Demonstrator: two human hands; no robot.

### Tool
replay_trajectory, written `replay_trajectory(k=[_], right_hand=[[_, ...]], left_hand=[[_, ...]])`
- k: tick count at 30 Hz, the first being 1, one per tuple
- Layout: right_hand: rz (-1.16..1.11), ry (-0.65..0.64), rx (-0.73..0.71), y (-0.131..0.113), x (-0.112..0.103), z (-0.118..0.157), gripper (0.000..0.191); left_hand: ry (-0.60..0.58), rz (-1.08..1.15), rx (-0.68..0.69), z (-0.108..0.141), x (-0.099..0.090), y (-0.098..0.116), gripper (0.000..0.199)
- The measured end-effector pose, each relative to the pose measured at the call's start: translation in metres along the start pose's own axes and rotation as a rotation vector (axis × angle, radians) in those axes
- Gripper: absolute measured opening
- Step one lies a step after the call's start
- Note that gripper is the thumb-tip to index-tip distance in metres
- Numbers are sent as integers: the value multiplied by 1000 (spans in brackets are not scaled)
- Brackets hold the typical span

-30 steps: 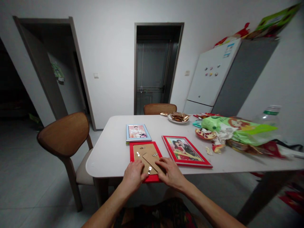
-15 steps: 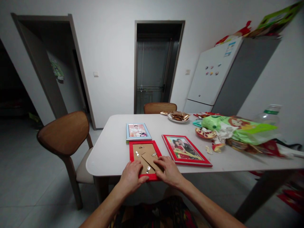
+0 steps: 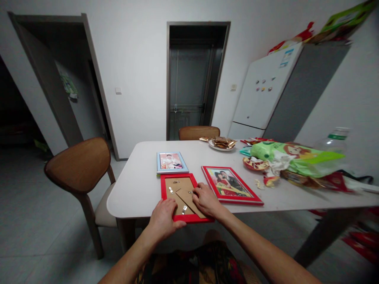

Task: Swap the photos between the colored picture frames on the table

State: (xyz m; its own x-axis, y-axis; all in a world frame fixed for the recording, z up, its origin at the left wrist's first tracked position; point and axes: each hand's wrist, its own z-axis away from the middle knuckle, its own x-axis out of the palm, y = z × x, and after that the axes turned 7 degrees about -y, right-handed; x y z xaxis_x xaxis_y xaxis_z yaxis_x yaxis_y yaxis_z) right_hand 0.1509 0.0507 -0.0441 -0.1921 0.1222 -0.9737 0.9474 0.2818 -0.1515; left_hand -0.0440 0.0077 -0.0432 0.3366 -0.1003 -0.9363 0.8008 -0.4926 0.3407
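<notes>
A red picture frame (image 3: 164, 194) lies face down at the table's near edge, its brown backing board (image 3: 180, 185) up. On the board are a slanted brown stand (image 3: 189, 202) and small metal clips (image 3: 184, 210). My left hand (image 3: 164, 217) grips the frame's lower left corner, thumb along the bottom edge. With fingers curled, my right hand (image 3: 207, 200) grips the frame's right side, partly covering the clip there. A second red picture frame (image 3: 232, 185) lies photo up to the right. Behind the first one is a light blue picture frame (image 3: 171, 162), also photo up.
On the white table (image 3: 133, 177), a plate (image 3: 222, 148) holds wrapped snacks. To the right lie a green plastic bag (image 3: 296, 157), an opened pomegranate (image 3: 255, 163) and crumpled tissue. A clear jar (image 3: 334, 142) stands behind. A wooden chair (image 3: 79, 165) is at the left.
My right hand has moved up and to the right, from the frame's lower part and stand to its right side. My left hand stays at the lower left corner.
</notes>
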Motion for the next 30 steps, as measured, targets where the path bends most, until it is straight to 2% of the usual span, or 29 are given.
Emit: replay_trajectory(k=[7, 12, 15, 24, 30], right_hand=[[11, 39, -35, -6, -2, 11, 27], [-126, 49, -328, -21, -1, 32, 27], [-158, 22, -419, -28, -4, 41, 25], [-180, -6, -441, -31, -10, 46, 20], [-232, 16, -356, -33, 0, 19, 33]], left_hand=[[10, 18, 1, 1, 4, -2, 55], [29, 15, 12, 2, 5, -3, 51], [32, 6, 24, 1, 4, -2, 49], [44, 25, 36, 1, 6, -4, 50], [28, 50, 31, 2, 11, -6, 54]])
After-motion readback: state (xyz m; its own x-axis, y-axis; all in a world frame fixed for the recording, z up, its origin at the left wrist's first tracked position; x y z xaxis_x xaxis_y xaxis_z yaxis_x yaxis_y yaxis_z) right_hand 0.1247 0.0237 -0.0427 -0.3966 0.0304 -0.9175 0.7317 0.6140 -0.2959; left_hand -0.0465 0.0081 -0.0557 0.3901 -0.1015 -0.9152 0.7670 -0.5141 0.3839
